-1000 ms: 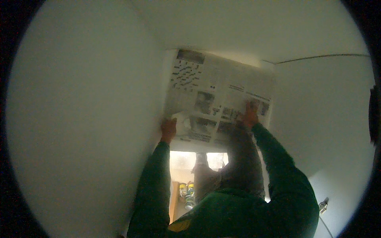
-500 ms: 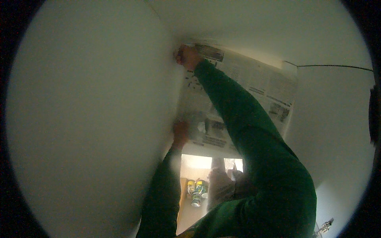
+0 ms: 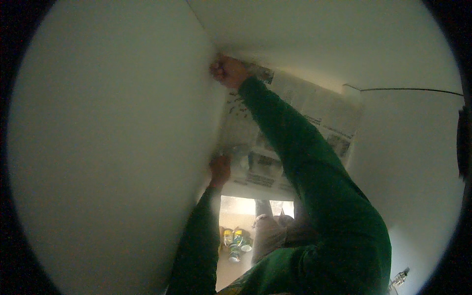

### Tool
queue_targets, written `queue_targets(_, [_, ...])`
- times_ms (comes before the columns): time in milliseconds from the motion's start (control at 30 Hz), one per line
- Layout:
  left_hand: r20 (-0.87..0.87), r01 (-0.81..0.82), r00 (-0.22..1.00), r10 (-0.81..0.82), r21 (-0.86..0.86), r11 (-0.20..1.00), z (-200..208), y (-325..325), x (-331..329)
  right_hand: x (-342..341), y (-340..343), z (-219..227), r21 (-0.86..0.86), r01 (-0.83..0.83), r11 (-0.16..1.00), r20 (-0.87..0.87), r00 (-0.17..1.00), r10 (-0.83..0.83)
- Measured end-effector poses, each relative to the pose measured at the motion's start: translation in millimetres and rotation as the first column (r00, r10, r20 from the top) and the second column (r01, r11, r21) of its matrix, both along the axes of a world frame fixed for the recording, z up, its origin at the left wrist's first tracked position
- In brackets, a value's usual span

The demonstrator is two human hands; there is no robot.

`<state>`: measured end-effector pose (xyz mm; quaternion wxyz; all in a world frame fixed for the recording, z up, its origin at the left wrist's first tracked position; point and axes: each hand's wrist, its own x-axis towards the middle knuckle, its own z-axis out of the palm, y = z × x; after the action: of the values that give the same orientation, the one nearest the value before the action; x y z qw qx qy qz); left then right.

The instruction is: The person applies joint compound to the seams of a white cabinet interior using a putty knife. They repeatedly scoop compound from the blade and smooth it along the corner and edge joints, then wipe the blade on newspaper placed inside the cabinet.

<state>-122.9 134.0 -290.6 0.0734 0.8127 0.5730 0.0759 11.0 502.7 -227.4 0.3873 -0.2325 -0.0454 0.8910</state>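
Right fingers (image 3: 217,73) curled at upper left corner of newspaper (image 3: 317,101), against white wall (image 3: 113,147); left fingers (image 3: 220,159) near newspaper's lower left; whether either grips, I can't tell.

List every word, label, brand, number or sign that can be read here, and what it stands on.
None can be read.
Newspaper sheet: headlines and columns of print, too blurred to read.
Small containers below, with yellow on them: any lettering is too small to read.
Green top: a yellowish patch at the picture's lower edge, too unclear to tell.
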Motion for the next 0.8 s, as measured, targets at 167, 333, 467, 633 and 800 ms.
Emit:
queue_targets(167, [0.077,-0.064,0.994,0.081,-0.194,0.979,1.2,6.3,3.0,0.5,-3.4,62.6,-0.005,-0.013,1.0,-0.118,0.993,0.012])
queue_targets(333, [-0.054,-0.014,0.998,0.016,0.028,1.0,5.2,11.6,5.1,-3.4,-0.5,106.6,0.009,0.029,1.0,-0.132,0.991,-0.028])
queue_targets(467, [0.003,-0.029,0.999,0.032,-0.283,0.959,5.4,15.0,0.1,-4.5,-2.5,151.4,0.022,0.061,0.998,-0.203,0.978,-0.055])
queue_targets(633, [0.024,-0.115,0.989,0.147,-0.498,0.859,8.2,10.1,-0.6,9.3,-10.8,194.4,0.264,0.046,0.963,-0.293,0.956,0.035])
queue_targets(800, [0.17,-0.219,0.893,0.416,-0.643,0.734,24.4,9.1,11.7,62.8,-54.9,78.0,0.345,0.069,0.936,0.218,0.964,-0.151])
